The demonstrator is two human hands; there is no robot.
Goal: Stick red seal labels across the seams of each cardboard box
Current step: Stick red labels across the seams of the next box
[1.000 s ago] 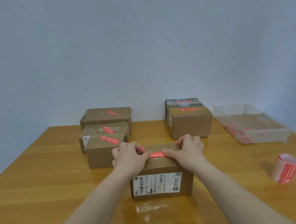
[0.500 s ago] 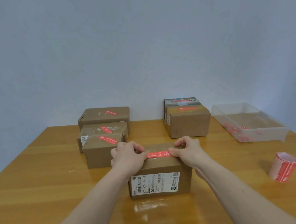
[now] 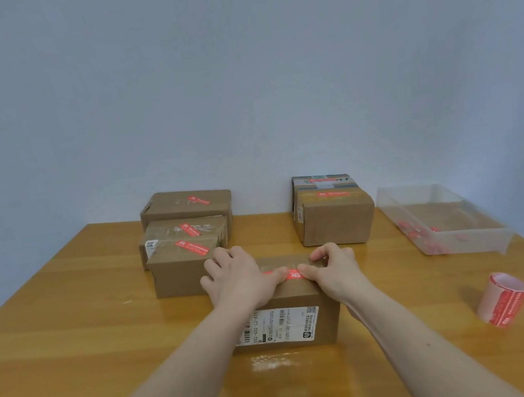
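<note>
Left hand (image 3: 237, 279) lies flat, fingers spread, thumb pressing down on red seal label (image 3: 292, 274); right hand (image 3: 331, 268) curled, thumb pressing label's other end. Neither pinches anything. Label sits on top of nearest cardboard box (image 3: 292, 313), center of wooden table (image 3: 71, 348), mostly hidden under thumbs.

Label looks thin, flexible paper, likely creases easily; best held by the ends and smoothed from the middle outward. Box looks light, stiff, matte brown, rectangular, white shipping sticker on front; steady it from the top.

Behind left: 3 sealed boxes (image 3: 189, 244). Behind right: 2 sealed boxes (image 3: 335, 217). Far right: clear plastic tray (image 3: 486, 236), red bits inside. Near right: label roll (image 3: 503, 299), glossy, curling.
</note>
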